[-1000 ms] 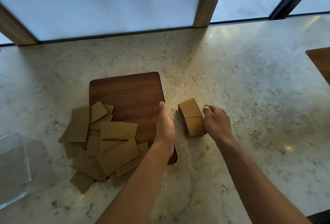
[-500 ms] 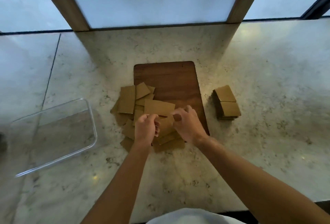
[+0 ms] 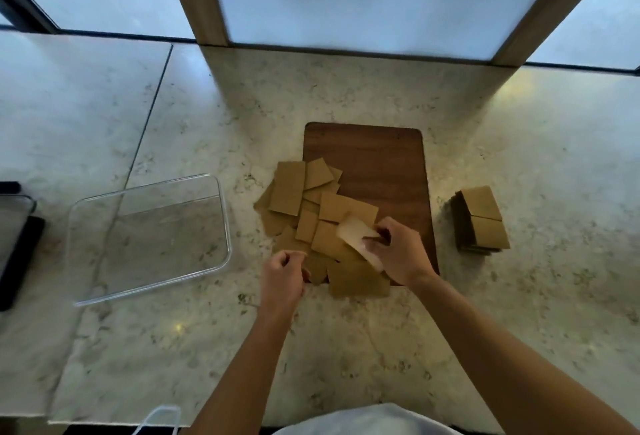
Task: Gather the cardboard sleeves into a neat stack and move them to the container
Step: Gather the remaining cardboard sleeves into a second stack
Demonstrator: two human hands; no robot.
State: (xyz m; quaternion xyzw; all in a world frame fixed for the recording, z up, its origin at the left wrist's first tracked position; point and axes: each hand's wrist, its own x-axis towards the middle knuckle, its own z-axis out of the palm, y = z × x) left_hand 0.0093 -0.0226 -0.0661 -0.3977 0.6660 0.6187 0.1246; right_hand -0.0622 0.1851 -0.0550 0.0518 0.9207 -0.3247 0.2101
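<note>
Several flat brown cardboard sleeves (image 3: 304, 206) lie scattered over the left edge of a dark wooden board (image 3: 381, 164) and the counter beside it. My right hand (image 3: 398, 254) is shut on one sleeve (image 3: 356, 237), lifted and tilted so it catches the light. My left hand (image 3: 282, 275) hovers at the pile's near left edge, fingers curled, pinching at a sleeve edge; whether it holds one I cannot tell. A neat stack of sleeves (image 3: 481, 223) stands on the counter right of the board. The clear plastic container (image 3: 149, 237) sits to the left.
The marble counter (image 3: 346, 348) runs to windows with wooden posts at the back. A dark object and another clear container edge (image 3: 14, 226) lie at the far left. A seam crosses the counter under the clear plastic container.
Both hands left the neat stack on the right and came to the scattered pile. My right hand has since lifted one sleeve off the pile. The view shifted left, showing the whole container.
</note>
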